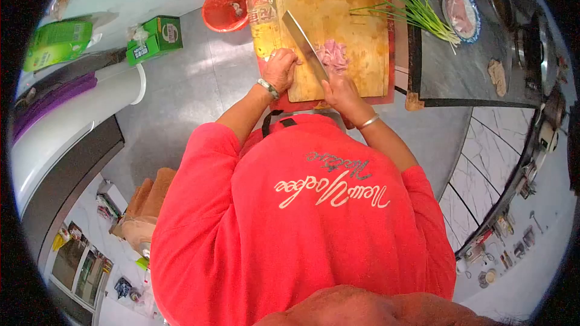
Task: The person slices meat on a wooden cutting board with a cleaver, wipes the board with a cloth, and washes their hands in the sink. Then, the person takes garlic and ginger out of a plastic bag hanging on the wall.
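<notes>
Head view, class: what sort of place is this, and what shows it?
Most likely a kitchen: a knife in the right hand, a cutting board bearing pink slices, and long green stalks.

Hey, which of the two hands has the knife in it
The right hand, with the silver-coloured bangle at its wrist: it grips the knife, while the left hand is at the left edge of the cutting board.

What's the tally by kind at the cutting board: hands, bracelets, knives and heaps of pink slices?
Left hand plus right hand: 2
Bracelets: 2
Knives: 1
Heaps of pink slices: 1
Total: 6
</notes>
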Demonstrator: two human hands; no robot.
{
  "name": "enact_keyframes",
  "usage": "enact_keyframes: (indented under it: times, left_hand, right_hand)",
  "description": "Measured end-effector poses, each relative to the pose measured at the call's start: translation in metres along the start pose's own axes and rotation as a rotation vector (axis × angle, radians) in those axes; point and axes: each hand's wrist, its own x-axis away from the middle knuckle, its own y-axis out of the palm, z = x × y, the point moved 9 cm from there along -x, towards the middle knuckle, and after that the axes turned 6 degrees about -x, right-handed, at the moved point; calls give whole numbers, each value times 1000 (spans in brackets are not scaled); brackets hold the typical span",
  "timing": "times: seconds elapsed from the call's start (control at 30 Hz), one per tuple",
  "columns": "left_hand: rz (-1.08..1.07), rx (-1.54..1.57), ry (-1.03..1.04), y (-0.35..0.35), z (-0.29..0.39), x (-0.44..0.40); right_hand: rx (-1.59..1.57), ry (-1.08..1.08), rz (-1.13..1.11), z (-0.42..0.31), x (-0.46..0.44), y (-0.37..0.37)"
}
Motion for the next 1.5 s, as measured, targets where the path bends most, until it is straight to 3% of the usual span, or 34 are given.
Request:
enact_keyframes:
  times: [0.43,0.63,0.7,1.03,1.23,1.3,1.5]
  left_hand:
    - [10,-61,-16,-2,-1,-2]
    - [-10,-62,-14,-3,-1,-4]
    - [-18,-50,-16,-2,-3,-1]
    - [-11,-55,-34,-1,-6,2]
    - [23,-80,-36,-1,-5,2]
    - [9,-78,-44,-1,-5,2]
    - [4,-57,-25,-7,0,0]
  right_hand:
    - [33,116,-153,11,26,18]
    - [-1,91,-96,9,10,25]
    - [-12,-9,-53,0,-4,25]
    - [-24,22,69,6,-9,13]
    - [36,-27,-14,-4,10,8]
    - [20,70,-133,2,15,16]
    - [38,46,-126,4,17,18]
